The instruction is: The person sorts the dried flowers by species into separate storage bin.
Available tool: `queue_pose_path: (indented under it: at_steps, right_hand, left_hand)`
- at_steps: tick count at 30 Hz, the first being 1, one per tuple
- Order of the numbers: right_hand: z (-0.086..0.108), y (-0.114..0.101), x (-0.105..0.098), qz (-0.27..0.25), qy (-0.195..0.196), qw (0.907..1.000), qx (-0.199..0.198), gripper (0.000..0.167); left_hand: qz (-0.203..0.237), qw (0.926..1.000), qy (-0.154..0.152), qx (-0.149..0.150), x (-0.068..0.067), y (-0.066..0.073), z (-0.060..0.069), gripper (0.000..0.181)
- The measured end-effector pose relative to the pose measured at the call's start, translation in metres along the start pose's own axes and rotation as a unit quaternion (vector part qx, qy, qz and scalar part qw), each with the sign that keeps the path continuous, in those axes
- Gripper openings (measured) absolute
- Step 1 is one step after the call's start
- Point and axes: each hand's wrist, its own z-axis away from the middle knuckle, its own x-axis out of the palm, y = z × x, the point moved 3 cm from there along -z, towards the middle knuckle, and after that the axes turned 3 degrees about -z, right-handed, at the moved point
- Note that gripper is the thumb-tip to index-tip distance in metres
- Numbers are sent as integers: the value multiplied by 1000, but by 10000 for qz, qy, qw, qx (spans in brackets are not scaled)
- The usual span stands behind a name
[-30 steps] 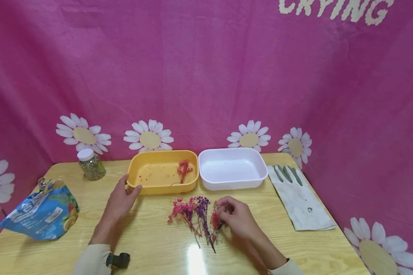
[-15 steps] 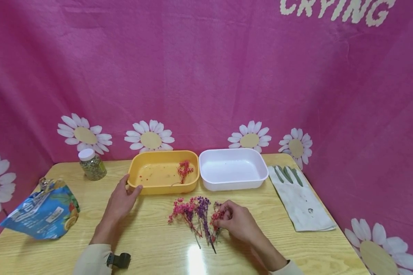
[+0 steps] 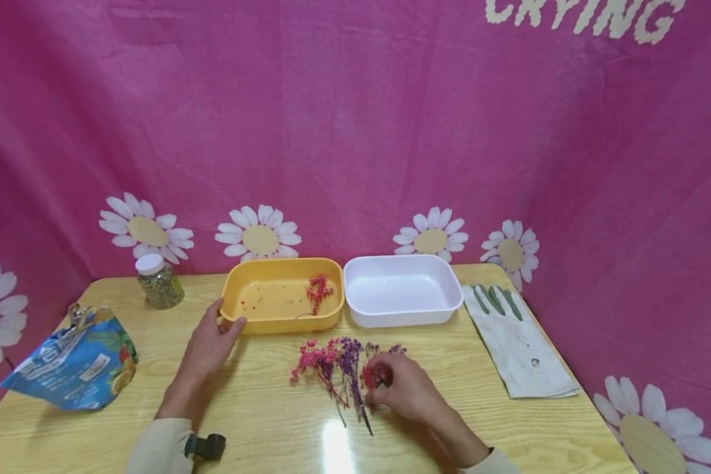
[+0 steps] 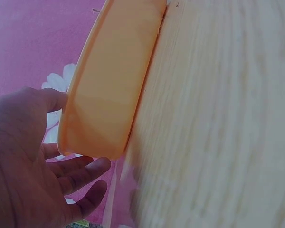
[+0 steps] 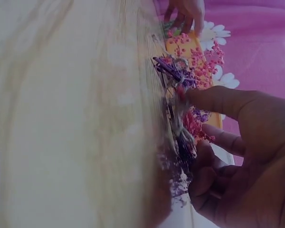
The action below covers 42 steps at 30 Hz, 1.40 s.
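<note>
My left hand (image 3: 212,342) holds the near left corner of a yellow plastic tub (image 3: 261,326). Its thumb lies on the rim and the other fingers are around the end wall, as the left wrist view (image 4: 42,161) shows. Inside the tub is a red dried flower sprig (image 3: 317,293). On the table in front, a loose row of pink (image 3: 314,359) and purple dried flowers (image 3: 349,359) lies with stems toward me. At the row's right end my right hand (image 3: 409,388) has thumb and fingers about red dried flowers (image 3: 370,376); the fingers partly hide them.
A white tub (image 3: 403,319) stands against the yellow one. To the right lies a pale cloth (image 3: 521,355) with green leaf shapes. A lidded jar (image 3: 161,286) and a blue bag (image 3: 77,368) stand at left. A pink curtain (image 3: 355,131) backs the wooden table (image 3: 261,408).
My right hand has shifted a little over the red flowers, and a purple tip now shows behind it. The left hand stays at the yellow tub.
</note>
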Motion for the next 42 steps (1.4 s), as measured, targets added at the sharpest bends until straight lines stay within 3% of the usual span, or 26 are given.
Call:
queue_pose_path:
  at_steps: [10, 17, 25, 33, 39, 42]
  right_hand:
    - [2, 1, 2, 105, -74, 9997, -201, 42]
    - [2, 5, 1, -62, -12, 10000, -49, 41]
    - [0, 7, -2, -681, 159, 9960, 561, 44]
    - [-3, 10, -7, -1229, 338, 9863, 1048, 19]
    - [-3, 14, -8, -1816, 106, 9753, 1254, 24]
    - [-2, 14, -9, -1851, -49, 9740, 1308, 22]
  left_hand:
    - [-31, 10000, -11, 40, 0, 0, 0, 84]
    - [3, 10000, -23, 16, 1, -1, 0, 84]
    - [34, 10000, -36, 2, 1, -1, -1, 83]
    - [24, 10000, -23, 18, 2, -2, -2, 83]
    - [31, 10000, -6, 46, 2, -2, -1, 83]
    - [63, 10000, -16, 19, 2, -1, -1, 83]
